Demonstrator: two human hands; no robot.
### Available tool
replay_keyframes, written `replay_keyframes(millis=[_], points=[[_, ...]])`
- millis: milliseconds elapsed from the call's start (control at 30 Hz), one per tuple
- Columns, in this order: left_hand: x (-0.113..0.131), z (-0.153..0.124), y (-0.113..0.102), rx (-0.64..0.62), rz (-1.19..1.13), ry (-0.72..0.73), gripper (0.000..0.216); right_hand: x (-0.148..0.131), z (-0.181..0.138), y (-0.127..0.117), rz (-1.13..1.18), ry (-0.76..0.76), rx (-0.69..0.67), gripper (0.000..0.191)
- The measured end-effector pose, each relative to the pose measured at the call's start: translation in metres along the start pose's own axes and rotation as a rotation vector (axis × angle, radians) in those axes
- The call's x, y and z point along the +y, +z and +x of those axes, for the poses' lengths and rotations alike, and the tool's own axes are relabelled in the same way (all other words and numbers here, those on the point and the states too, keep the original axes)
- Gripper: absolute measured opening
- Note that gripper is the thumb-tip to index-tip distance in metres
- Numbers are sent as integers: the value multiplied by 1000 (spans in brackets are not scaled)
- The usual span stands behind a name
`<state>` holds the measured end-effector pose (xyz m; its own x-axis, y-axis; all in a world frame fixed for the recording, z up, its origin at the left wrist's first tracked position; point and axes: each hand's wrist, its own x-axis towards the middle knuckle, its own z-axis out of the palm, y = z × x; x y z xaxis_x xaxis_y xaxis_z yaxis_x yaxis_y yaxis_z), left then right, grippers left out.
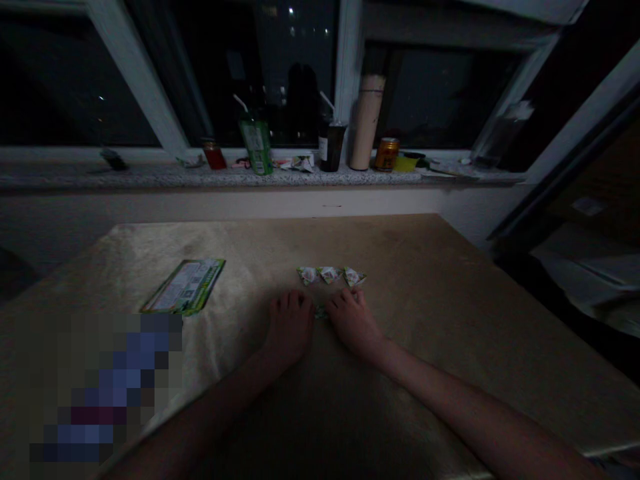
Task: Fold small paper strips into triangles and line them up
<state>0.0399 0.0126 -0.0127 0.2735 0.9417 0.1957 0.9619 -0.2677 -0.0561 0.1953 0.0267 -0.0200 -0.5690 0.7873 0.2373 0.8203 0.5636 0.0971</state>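
Both my hands rest on a tan table in dim light. My left hand and my right hand lie knuckles up, fingers curled down and close together, pinching a small green and white paper piece between them. Just beyond my fingertips, three small folded paper triangles sit in a row. A green printed leaflet lies flat to the left.
A stone windowsill runs behind the table with a red jar, a green drink carton with straw, a dark cup, a tall roll and an orange can. A blurred patch covers the lower left.
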Motion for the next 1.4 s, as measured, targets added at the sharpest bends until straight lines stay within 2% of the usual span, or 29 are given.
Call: replay_keyframes(millis=[200, 367, 433, 567, 733, 933, 1100, 1167, 1233, 1333, 1400], points=[[0, 0, -5, 14, 17, 7, 24, -3, 8, -5, -178, -157, -18, 20], [12, -20, -17, -20, -28, 177, 27, 0, 12, -5, -183, -230, -22, 20], [18, -34, -16, -15, -44, 266, 33, 2, 12, -4, -171, -234, -10, 20], [21, -52, -5, 9, -46, 271, 53, 5, 11, -1, -150, -225, 17, 19], [14, -54, 3, 7, -112, 282, 64, 7, 9, 4, -94, -215, 46, 16], [14, -51, -3, -27, -184, 287, 70, 9, 7, 4, -57, -164, 58, 15], [14, -48, -8, -72, -178, 287, 74, 15, -11, -4, 132, -125, 111, 23], [14, -48, -7, -54, -180, 288, 74, 18, -22, -5, 263, -237, 126, 32], [15, -49, -4, -34, -184, 288, 74, 21, -32, -6, 348, -305, 63, 40], [16, -51, -1, -13, -183, 271, 72, 24, -41, -6, 429, -286, -6, 49], [16, -52, -1, -6, -176, 243, 69, 25, -42, -7, 455, -261, -8, 49]])
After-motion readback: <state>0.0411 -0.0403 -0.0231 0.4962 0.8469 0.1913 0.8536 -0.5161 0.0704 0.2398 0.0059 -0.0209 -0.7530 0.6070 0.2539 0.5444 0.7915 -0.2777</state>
